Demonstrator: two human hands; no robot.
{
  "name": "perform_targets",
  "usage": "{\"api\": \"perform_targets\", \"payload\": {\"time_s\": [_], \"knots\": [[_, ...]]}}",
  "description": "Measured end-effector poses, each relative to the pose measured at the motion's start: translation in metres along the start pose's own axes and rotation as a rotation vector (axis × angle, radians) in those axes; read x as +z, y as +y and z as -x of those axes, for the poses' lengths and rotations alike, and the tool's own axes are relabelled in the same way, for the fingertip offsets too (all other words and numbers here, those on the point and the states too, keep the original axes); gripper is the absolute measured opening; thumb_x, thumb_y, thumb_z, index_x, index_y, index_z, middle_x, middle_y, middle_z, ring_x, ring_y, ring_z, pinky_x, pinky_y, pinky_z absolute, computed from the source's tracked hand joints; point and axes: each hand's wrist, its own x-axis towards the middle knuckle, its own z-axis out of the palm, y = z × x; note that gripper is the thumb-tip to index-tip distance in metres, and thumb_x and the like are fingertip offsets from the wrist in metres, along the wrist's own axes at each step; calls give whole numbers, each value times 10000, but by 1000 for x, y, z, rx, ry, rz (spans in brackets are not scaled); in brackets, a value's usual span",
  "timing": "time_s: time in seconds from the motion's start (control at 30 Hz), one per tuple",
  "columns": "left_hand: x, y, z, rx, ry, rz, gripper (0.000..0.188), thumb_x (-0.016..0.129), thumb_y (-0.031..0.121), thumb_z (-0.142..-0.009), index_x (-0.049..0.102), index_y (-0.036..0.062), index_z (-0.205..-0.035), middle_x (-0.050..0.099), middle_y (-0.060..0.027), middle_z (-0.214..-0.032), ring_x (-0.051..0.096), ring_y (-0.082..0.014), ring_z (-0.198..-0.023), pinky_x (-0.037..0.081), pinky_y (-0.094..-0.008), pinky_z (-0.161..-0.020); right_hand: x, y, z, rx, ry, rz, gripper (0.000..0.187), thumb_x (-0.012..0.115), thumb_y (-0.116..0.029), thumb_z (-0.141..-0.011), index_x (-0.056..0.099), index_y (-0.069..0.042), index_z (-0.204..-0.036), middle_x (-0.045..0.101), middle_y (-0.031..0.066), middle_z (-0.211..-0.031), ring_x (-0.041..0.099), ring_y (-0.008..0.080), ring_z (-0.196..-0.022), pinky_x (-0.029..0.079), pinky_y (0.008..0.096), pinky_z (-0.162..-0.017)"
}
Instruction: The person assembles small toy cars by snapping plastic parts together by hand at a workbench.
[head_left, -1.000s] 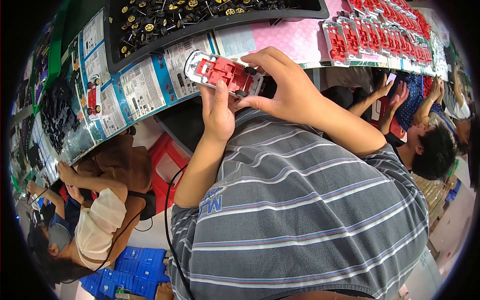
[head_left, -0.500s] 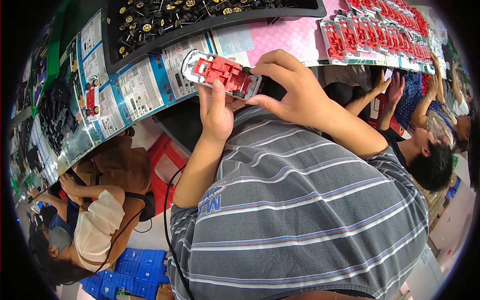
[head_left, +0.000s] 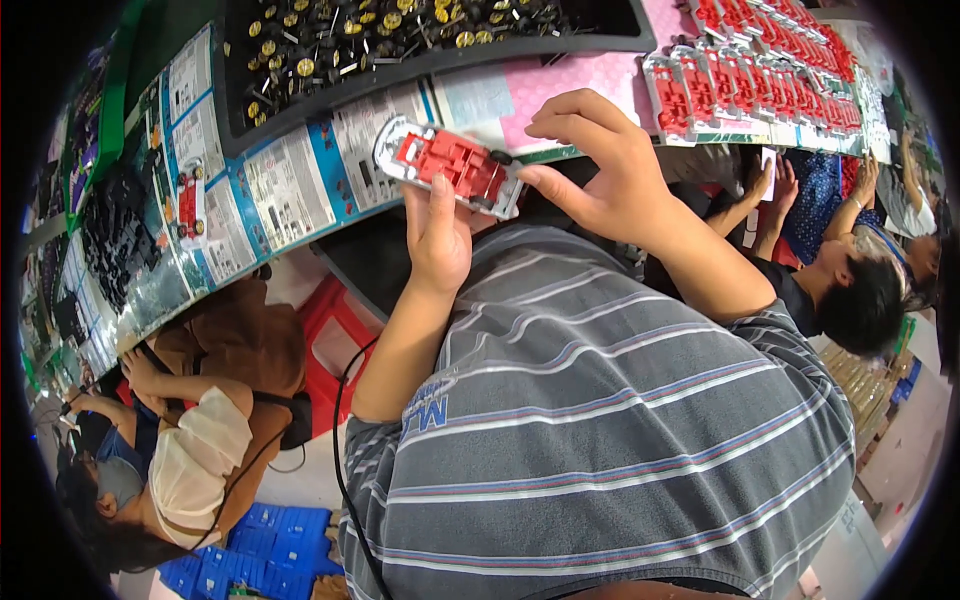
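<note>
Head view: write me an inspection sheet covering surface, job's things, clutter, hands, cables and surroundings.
Surface: printed sheets, pink bubbled sheet.
Job's things: red-and-white toy car, underside up, dark wheels at one end; black tray of wheel sets; rows of similar cars.
Clutter: black parts heap.
Hands: left hand holds the car; right hand open beside its wheeled end, contact unclear.
Cables: black cable beside the striped shirt.
Surroundings: co-workers both sides; blue containers lower left.
</note>
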Motion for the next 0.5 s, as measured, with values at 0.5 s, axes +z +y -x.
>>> {"api": "perform_targets", "payload": {"time_s": [0.5], "knots": [[0, 0, 0, -45, -25, 54, 522, 414, 295, -1090, 292, 7, -1507, 484, -228, -1441, 532, -302, -1296, 434, -452, -1100, -26, 125, -130, 50, -87, 473, 287, 756, -141, -809, 721, 9, -1051, 677, 235, -1015, 657, 414, -973, 538, 445, -880]]}}
